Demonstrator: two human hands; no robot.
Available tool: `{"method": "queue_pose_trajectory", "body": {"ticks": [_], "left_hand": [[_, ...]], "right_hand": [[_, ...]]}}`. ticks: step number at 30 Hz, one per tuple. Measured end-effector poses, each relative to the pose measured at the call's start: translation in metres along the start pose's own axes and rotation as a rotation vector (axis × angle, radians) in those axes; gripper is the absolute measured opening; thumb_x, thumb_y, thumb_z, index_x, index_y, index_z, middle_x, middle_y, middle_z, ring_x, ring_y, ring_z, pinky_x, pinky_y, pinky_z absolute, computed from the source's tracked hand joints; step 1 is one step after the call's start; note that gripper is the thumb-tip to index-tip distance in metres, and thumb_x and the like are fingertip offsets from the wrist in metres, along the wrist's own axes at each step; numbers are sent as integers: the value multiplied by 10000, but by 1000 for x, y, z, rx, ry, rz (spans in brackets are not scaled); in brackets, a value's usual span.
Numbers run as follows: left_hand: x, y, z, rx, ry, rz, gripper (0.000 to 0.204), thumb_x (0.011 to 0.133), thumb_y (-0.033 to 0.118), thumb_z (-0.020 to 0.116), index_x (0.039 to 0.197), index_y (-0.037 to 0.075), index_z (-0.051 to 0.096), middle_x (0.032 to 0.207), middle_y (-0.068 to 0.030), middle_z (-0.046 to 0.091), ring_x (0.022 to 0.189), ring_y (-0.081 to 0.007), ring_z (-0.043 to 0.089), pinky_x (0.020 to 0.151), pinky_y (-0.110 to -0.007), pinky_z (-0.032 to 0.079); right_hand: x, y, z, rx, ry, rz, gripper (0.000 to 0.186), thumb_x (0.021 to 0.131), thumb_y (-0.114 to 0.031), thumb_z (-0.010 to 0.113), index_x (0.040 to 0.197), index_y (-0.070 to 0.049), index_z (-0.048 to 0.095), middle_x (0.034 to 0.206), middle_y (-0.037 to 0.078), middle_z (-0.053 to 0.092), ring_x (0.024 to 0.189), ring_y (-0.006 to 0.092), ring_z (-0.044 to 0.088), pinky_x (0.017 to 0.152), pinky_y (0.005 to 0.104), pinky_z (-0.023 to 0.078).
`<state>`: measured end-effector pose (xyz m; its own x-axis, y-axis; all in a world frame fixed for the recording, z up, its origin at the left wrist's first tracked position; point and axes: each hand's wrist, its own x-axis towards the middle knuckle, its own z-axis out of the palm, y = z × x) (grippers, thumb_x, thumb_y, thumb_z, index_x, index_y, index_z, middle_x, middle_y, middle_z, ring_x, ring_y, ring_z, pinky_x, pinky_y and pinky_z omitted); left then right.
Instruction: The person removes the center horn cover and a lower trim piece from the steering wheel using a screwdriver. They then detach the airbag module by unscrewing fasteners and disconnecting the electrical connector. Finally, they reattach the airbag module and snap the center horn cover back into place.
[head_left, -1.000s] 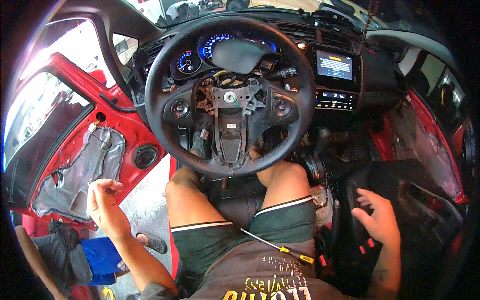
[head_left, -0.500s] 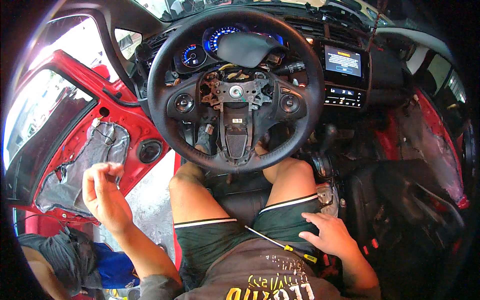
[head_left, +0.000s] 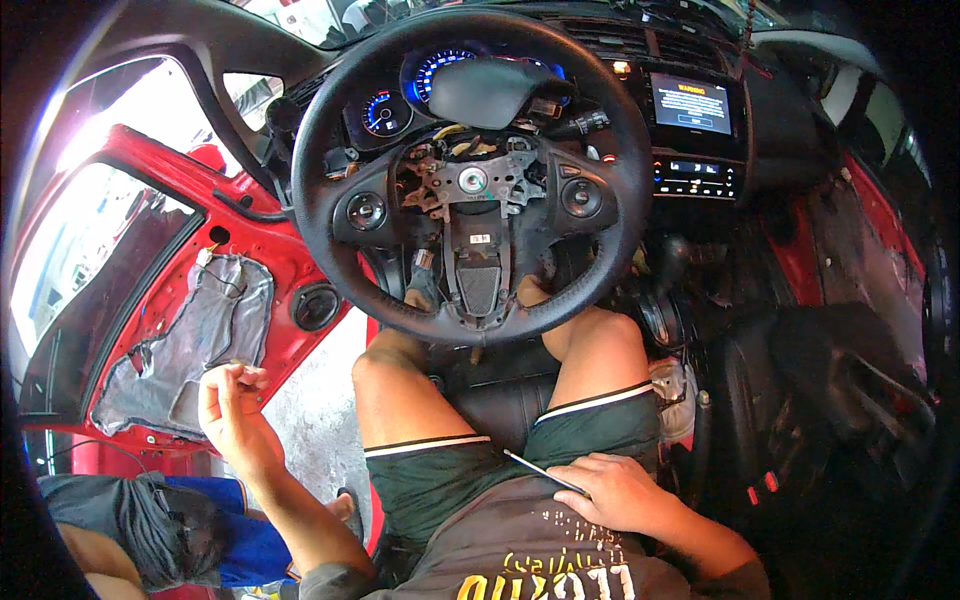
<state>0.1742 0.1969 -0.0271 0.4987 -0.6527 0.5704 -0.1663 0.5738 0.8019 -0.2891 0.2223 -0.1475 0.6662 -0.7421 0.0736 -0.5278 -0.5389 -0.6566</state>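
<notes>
Steering wheel (head_left: 470,170) centre cover off, hub exposed; right hand (head_left: 612,492) grips screwdriver (head_left: 545,472) on lap, left hand (head_left: 232,408) loosely curled, seemingly empty, lower left.

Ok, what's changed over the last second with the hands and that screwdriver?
The right hand swung in from the passenger seat and now lies over the screwdriver handle on the lap. The left hand rose slightly beside the open red door, fingers pinched together. The stripped steering wheel and the screwdriver stayed put.
</notes>
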Motion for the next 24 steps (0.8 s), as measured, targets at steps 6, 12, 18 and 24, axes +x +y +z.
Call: {"method": "queue_pose_trajectory", "body": {"ticks": [6, 12, 18, 24], "left_hand": [[-26, -19, 41, -155, -71, -64, 282, 1112, 256, 583, 1058, -5, 673, 913, -115, 694, 867, -222, 695, 842, -372, 559], [-68, -21, 130, -200, -531, -454, 325, 1137, 242, 542, 1156, -42, 696, 1063, -165, 762, 986, -216, 733, 931, -359, 568], [65, -7, 245, 12, -571, 16, 408, 1047, 140, 636, 1415, -36, 631, 1325, -140, 697, 1191, -205, 645, 1058, -355, 497], [203, -60, 321, 719, -564, 241, 526, 1048, 342, 546, 1317, -96, 660, 1398, -398, 602, 1326, -533, 581, 1149, -539, 454]], "right_hand": [[5, -12, -27, 139, 102, 61, 371, 962, -281, 784, 1252, -52, 752, 1071, 150, 763, 981, 347, 745, 879, 432, 597], [94, -34, -146, 111, 650, -183, 410, 935, -92, 774, 1324, -7, 675, 1294, 147, 692, 1228, 284, 673, 1067, 414, 526], [230, -25, -216, 128, 782, -100, 713, 1025, -386, 677, 1532, 72, 472, 1530, 299, 550, 1469, 409, 504, 1240, 474, 370], [301, -17, -219, -154, 789, 241, 969, 1031, -655, 515, 1621, 76, 281, 1556, 394, 479, 1502, 507, 436, 1259, 518, 338]]}}
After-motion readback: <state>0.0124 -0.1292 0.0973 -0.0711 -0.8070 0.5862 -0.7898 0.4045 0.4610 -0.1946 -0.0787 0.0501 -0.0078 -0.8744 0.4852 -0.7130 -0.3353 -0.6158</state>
